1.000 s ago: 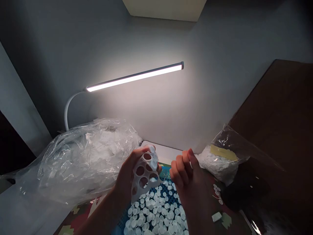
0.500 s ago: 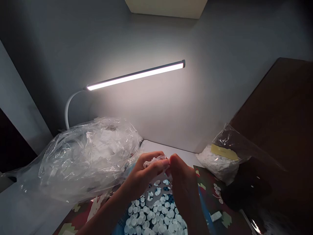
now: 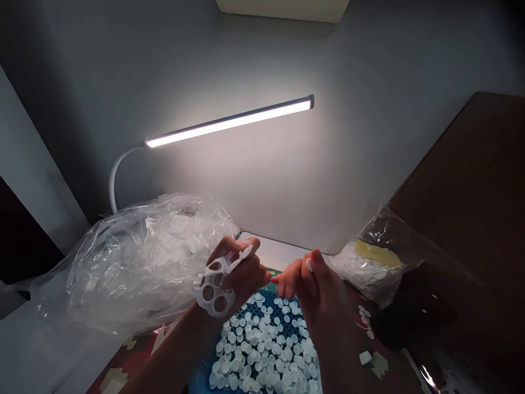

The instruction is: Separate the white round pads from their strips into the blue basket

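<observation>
My left hand [image 3: 246, 268] is closed on a white plastic frame with round holes [image 3: 223, 266], which hangs out over the wrist on the left side. Close by on the right, my right hand [image 3: 322, 293] has its fingers curled, with one small white disc [image 3: 309, 265] pinched by the thumb. Below both hands is a blue mesh basket [image 3: 199, 377] with many small white round discs [image 3: 262, 345] spread over its bottom. My forearms cover parts of the basket's sides.
A large clear plastic bag [image 3: 135, 262] of white pieces fills the left side. Another clear bag [image 3: 365, 279] of white pieces, with a yellow label [image 3: 377, 253], stands at the right. A lit bar lamp [image 3: 229, 121] hangs above. Loose discs [image 3: 363, 316] lie on the patterned cloth [image 3: 348, 328].
My hands have moved apart. The holed frame, earlier bunched between them, now trails from my left hand at the left. A disc now shows in my right hand, and more of the basket is visible.
</observation>
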Action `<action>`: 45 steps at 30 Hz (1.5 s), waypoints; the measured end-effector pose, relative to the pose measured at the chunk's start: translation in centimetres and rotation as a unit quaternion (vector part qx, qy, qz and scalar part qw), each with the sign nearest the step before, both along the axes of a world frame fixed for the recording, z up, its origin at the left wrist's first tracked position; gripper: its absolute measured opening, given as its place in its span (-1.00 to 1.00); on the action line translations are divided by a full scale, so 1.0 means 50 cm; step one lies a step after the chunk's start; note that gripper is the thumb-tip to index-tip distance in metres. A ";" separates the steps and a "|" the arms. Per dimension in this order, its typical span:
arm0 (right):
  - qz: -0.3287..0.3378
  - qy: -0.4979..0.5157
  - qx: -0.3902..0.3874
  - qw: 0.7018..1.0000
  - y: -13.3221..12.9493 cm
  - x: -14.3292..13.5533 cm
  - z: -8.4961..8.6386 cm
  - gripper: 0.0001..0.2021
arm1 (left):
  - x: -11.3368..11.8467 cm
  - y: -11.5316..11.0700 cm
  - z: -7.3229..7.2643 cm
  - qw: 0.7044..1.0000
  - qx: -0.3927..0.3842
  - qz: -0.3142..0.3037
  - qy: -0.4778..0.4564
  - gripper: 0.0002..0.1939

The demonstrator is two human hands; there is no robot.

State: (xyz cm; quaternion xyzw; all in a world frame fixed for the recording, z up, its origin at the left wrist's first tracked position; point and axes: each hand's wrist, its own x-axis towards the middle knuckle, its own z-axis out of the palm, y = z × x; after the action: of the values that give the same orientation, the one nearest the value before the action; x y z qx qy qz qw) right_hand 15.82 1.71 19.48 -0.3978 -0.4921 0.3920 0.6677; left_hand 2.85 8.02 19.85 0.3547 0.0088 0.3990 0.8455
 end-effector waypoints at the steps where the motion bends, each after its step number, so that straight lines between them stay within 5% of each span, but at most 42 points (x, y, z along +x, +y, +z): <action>1: -0.032 -0.022 -0.001 0.999 0.001 0.002 -0.002 -0.52 | -0.002 0.002 0.002 1.000 -0.001 0.010 0.001 -0.71; 6: -0.168 -0.075 -0.011 0.983 -0.002 -0.014 0.000 -0.68 | 0.002 -0.007 0.007 0.984 0.002 0.129 0.124 -0.78; 10: -0.212 -0.131 -0.001 0.968 -0.009 -0.029 0.009 -0.69 | 0.011 -0.009 -0.003 0.977 0.073 0.118 0.164 -0.70; 17: -0.113 -0.229 -0.001 0.967 -0.014 -0.028 0.003 -0.63 | 0.016 -0.013 -0.006 0.989 0.060 0.013 0.135 -0.76; 23: -0.101 -0.258 0.014 0.961 -0.022 -0.022 0.002 -0.64 | 0.009 -0.017 0.008 0.991 -0.001 -0.058 0.121 -0.81; 32: -0.004 -0.002 0.023 1.000 -0.012 -0.001 0.005 -0.70 | 0.002 0.014 -0.014 0.993 -0.053 -0.082 -0.068 -0.66; 37: -0.156 -0.101 0.034 0.982 -0.012 0.004 -0.001 -0.62 | -0.002 0.014 -0.002 0.997 0.011 0.049 0.057 -0.67; 41: -0.189 -0.251 0.023 0.949 -0.017 -0.005 -0.008 -0.63 | 0.003 -0.007 0.009 0.958 0.072 0.199 0.192 -0.76; 45: -0.224 -0.292 0.044 0.929 -0.020 -0.007 -0.006 -0.65 | 0.008 -0.019 0.005 0.938 0.122 0.236 0.225 -0.73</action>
State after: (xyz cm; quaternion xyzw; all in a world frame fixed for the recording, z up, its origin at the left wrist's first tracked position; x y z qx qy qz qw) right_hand 15.49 0.72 19.20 -0.5647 -0.5800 0.0771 0.5820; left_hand 3.22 7.10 20.09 0.5233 0.2338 0.4945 0.6535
